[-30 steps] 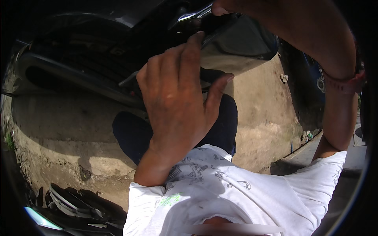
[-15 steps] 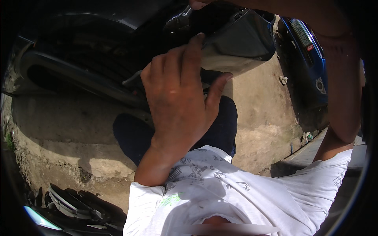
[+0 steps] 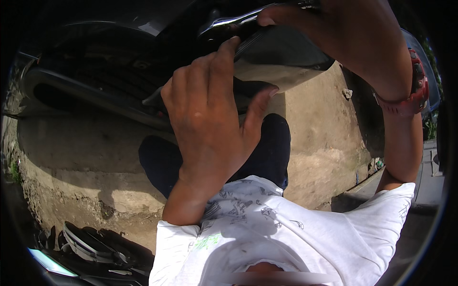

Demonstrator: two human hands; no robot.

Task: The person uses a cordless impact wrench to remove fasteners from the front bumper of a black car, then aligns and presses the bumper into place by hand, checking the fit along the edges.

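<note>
Dark glossy bodywork of a vehicle point(image 3: 119, 33) fills the top of the view, with a chrome strip point(image 3: 224, 21) and a smoked, shiny panel point(image 3: 281, 59) below it. My left hand point(image 3: 205, 119) lies over the lower bodywork, thumb apart, fingers slightly bent, the index fingertip at the dark edge below the chrome. My right hand point(image 3: 353, 38), with a red watch point(image 3: 408, 100) on its wrist, reaches in from the right; its thumb is at the chrome strip and its other fingers are mostly hidden beyond the top edge.
I am low over rough concrete ground point(image 3: 315, 157), my dark-clad knees point(image 3: 267, 143) beneath my hands. A black motorbike point(image 3: 90, 252) stands at the lower left. A blue vehicle point(image 3: 431, 86) is partly visible at the right, near a paved ledge point(image 3: 424, 167). Small debris point(image 3: 347, 93) lies beside the vehicle.
My right hand and wrist have come down and leftward since half a second ago, covering more of the blue vehicle. My left hand has shifted slightly up and left.
</note>
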